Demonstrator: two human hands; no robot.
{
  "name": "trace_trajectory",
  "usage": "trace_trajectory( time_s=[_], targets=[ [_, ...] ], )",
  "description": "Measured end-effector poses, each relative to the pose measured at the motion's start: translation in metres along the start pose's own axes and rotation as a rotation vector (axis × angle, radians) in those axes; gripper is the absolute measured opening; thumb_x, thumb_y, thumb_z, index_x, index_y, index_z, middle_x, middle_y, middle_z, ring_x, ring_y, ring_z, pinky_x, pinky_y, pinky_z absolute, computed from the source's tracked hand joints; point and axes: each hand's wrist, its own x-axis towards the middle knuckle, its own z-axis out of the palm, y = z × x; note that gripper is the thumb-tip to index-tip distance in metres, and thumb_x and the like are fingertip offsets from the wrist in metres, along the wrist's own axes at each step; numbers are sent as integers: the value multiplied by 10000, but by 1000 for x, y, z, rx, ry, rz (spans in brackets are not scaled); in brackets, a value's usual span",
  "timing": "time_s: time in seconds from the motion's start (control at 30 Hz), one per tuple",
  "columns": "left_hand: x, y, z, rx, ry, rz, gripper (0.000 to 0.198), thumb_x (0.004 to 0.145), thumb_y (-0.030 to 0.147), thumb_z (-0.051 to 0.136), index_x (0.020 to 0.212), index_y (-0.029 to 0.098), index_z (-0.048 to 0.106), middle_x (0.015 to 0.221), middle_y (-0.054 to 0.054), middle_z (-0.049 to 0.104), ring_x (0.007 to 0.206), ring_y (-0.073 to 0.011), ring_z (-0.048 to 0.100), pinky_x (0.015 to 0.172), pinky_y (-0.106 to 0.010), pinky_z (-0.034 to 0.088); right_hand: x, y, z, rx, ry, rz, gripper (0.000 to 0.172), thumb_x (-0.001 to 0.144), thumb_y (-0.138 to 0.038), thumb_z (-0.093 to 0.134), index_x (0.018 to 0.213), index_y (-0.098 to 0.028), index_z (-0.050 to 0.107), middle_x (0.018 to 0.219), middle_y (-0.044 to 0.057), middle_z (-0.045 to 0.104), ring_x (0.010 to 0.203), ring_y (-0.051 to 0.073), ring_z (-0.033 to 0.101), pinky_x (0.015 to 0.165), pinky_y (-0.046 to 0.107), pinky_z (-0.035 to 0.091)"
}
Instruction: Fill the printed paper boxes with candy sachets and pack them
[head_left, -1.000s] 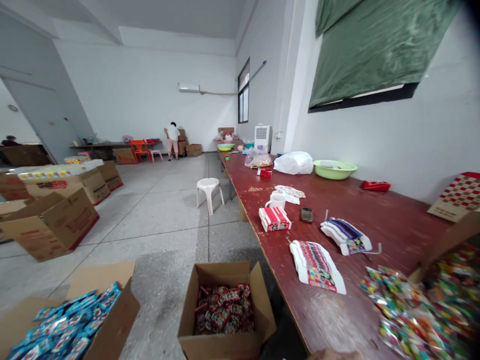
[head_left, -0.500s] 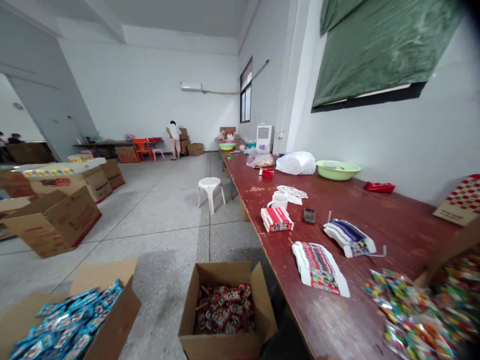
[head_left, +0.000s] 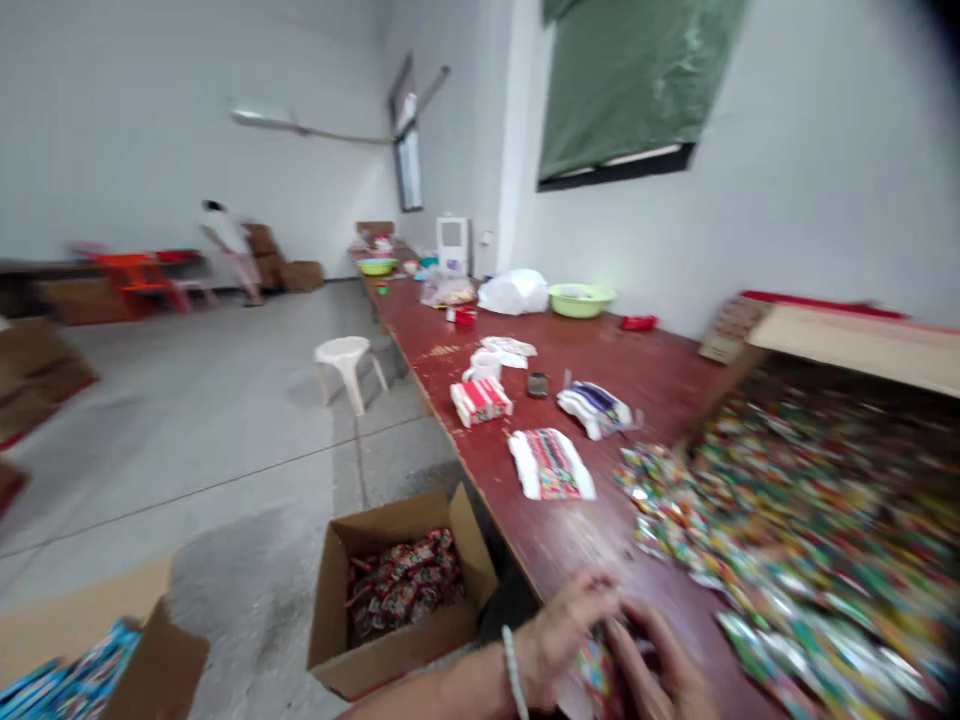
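At the table's near edge, my left hand (head_left: 564, 632), with a pale bead bracelet on the wrist, closes around a small colourful printed packet (head_left: 592, 668). My right hand (head_left: 660, 668) meets it from the other side, fingers bent over the same packet. Motion blur and the fingers hide much of the packet, so its exact kind is unclear. Just right of my hands, shiny wrapped candies (head_left: 780, 610) spill from a tipped carton (head_left: 862, 345). Beyond my hands lie a stack of flat printed cartons (head_left: 551, 465) and a purple-striped stack (head_left: 596, 408).
A red-and-white box (head_left: 480, 400), a mug (head_left: 484, 366) and a green basin (head_left: 581, 300) stand along the red table (head_left: 480, 450). On the floor are a box of dark red packets (head_left: 405, 580), a box of blue packets (head_left: 75, 670) and a white stool (head_left: 349, 365). A person (head_left: 232, 250) bends far off.
My view has swung right and down, showing more of the candy carton. Both my hands have come into view with the printed packet between them.
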Motion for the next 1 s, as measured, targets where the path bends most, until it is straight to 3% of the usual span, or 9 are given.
trace_trajectory(
  time_s=[0.07,0.17,0.3,0.37,0.5,0.63,0.8,0.9,1.0],
  targets=[
    [-1,5,8,-38,-4,-39,482,712,368,756,1122,216,552,893,-19,656,784,-162,644,733,-272,488,8,9,-13,-92,54,-57,389,818,-540,641,1044,-229,703,1019,99,716,805,247,676,665,341,572],
    [12,16,10,82,54,4,548,716,392,781,1149,196,507,907,-41,667,734,-149,627,665,-256,486,14,26,-55,-302,252,-45,470,884,-510,554,1224,-190,606,1139,135,665,814,230,647,721,372,557],
    [39,12,-2,200,152,40,590,609,368,832,1066,200,498,934,-36,652,698,-153,603,659,-313,522,1,56,-120,-748,514,-92,501,919,-529,471,1158,-125,647,1074,175,674,983,310,601,888,465,470],
    [47,7,-10,250,195,62,578,572,303,836,1033,208,501,874,2,623,698,-145,593,663,-302,518,-5,68,-135,-913,510,-95,506,943,-511,433,1157,-111,656,1074,180,685,1001,322,587,889,463,447],
    [51,11,-19,416,219,125,525,575,199,794,1043,202,558,825,32,615,725,-132,572,673,-251,486,5,70,-117,-1130,410,10,376,948,-422,515,1210,-193,658,1141,117,695,1012,315,564,877,445,391],
    [46,34,-26,580,175,124,410,544,124,788,912,177,616,725,43,618,677,-121,553,618,-211,444,27,54,-92,-1206,300,154,293,910,-394,612,1159,-261,687,1074,98,692,987,316,553,796,414,350],
    [36,56,-48,672,142,19,430,620,280,819,861,213,470,701,64,593,562,-115,554,444,-179,395,35,46,-93,-1002,123,92,133,842,-349,676,952,-279,708,1038,58,662,1002,292,536,766,359,311],
    [28,59,-58,633,157,0,512,605,303,856,937,210,479,770,40,621,604,-132,605,460,-193,460,33,44,-93,-839,140,60,71,781,-281,688,845,-248,689,951,48,667,984,291,524,807,379,304],
    [20,58,-58,559,142,-36,596,587,272,884,1064,184,539,799,15,631,638,-146,636,490,-215,509,33,43,-88,-527,188,56,51,762,-282,667,750,-233,664,825,36,670,950,280,542,862,411,323]
  ],
)
